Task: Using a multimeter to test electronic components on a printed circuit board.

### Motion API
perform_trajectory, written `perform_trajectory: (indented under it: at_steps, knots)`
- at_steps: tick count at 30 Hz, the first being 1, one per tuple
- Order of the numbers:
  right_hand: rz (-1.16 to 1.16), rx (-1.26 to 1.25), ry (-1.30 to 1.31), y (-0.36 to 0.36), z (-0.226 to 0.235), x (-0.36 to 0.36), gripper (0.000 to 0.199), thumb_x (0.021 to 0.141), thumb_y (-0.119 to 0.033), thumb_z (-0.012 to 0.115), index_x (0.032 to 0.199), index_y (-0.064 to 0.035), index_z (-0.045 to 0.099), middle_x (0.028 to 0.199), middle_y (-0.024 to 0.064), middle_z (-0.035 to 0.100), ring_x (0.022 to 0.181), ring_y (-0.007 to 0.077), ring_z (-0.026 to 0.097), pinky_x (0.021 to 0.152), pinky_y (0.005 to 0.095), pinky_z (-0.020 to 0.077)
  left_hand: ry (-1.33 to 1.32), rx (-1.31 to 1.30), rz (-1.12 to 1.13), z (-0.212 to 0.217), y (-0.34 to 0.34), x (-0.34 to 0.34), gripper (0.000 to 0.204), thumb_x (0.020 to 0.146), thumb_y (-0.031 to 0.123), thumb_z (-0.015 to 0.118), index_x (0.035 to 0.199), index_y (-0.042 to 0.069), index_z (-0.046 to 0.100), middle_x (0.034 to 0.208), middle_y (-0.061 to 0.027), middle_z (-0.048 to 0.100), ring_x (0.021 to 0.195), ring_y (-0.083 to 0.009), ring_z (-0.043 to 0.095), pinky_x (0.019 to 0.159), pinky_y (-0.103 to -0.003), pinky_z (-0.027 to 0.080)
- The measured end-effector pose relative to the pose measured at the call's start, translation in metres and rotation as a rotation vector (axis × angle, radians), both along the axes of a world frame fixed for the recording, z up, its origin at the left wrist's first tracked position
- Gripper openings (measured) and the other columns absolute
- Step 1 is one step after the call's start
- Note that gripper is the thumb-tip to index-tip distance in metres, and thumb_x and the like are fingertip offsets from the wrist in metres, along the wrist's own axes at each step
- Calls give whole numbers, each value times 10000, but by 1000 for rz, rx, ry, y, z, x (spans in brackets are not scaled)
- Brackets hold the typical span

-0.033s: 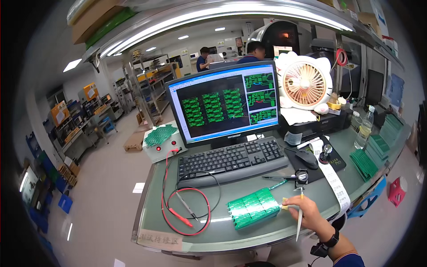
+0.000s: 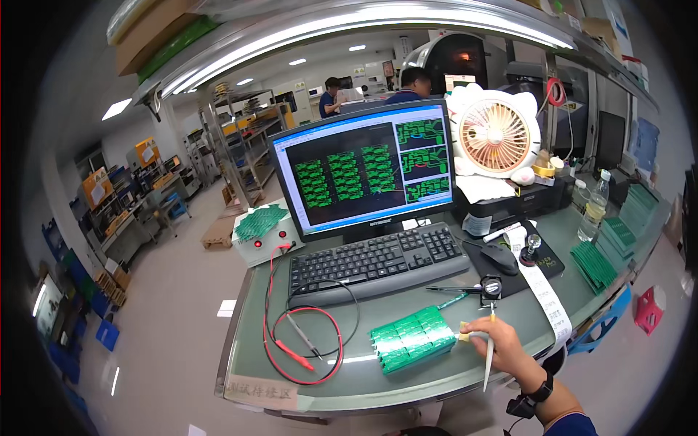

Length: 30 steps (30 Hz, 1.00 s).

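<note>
Head view: my right hand (image 2: 507,345), at the lower right of the frame, is curled narrow around 1 slim white tool (image 2: 488,369) that slants downward, with a small yellow piece (image 2: 463,332) at the fingertips. My left hand is out of frame, so I cannot tell its state. The block of green boards (image 2: 413,339) lies at lower centre, just left of my fingers; whether the yellow piece touches it I cannot tell. Against the picture just before, the whole scene has slid slightly left — my hand and the block keep their places to each other, so I judge the work on it no further along.

The glossy green desk (image 2: 334,392) carries a looped red test lead (image 2: 341,341) on the left, a black keyboard (image 2: 378,254) at centre, and a mouse (image 2: 500,259) beside a long paper strip (image 2: 549,301). Behind stand the monitor (image 2: 349,174), a white fan (image 2: 496,134) and, at right, a clear bottle (image 2: 596,207). Farther off — upper left — is metal shelving (image 2: 240,145); 2 people (image 2: 331,99) show at upper centre.
</note>
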State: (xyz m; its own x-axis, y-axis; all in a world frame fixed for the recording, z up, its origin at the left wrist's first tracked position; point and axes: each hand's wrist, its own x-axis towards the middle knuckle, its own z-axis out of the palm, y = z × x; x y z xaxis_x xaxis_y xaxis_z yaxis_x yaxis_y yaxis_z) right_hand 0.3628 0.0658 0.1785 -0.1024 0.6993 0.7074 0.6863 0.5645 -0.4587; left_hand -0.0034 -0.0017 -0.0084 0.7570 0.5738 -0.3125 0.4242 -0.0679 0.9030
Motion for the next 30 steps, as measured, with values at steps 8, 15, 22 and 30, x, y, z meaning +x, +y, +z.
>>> perform_trajectory:
  at_steps: [8, 15, 22, 30]
  knots:
    - [-14, 29, 71, 3, -5, 2, 234, 822, -7, 655, 1041, -41, 581, 945, 95, 699, 846, 290, 670, 743, 374, 532, 96, -13, 268, 19, 5, 12, 472, 981, 372, 436, 1220, -7, 584, 1200, -211, 613, 1119, -325, 571, 985, -372, 412]
    - [-58, 39, 119, 1, -8, 3, 220, 841, -48, 656, 1050, -37, 588, 913, 90, 704, 846, 275, 677, 730, 359, 536, 209, 53, -172, -49, 56, -9, 393, 957, 308, 462, 1173, 16, 613, 1200, -186, 618, 1127, -309, 558, 986, -376, 414]
    - [-35, -15, 209, 2, -12, 5, 196, 877, -115, 636, 1057, -51, 595, 906, 88, 702, 851, 261, 682, 715, 348, 538, 126, -428, 199, 14, 34, -19, 255, 927, 284, 564, 905, 36, 620, 754, -38, 597, 676, -177, 575, 615, -306, 460]
    - [-43, 89, 137, 7, -16, 4, 193, 854, -134, 662, 1031, -93, 594, 880, 54, 688, 813, 258, 672, 672, 356, 534, 75, -103, 220, 26, 31, -32, 302, 1000, 290, 468, 957, 29, 615, 842, -57, 608, 768, -135, 549, 716, -325, 456]
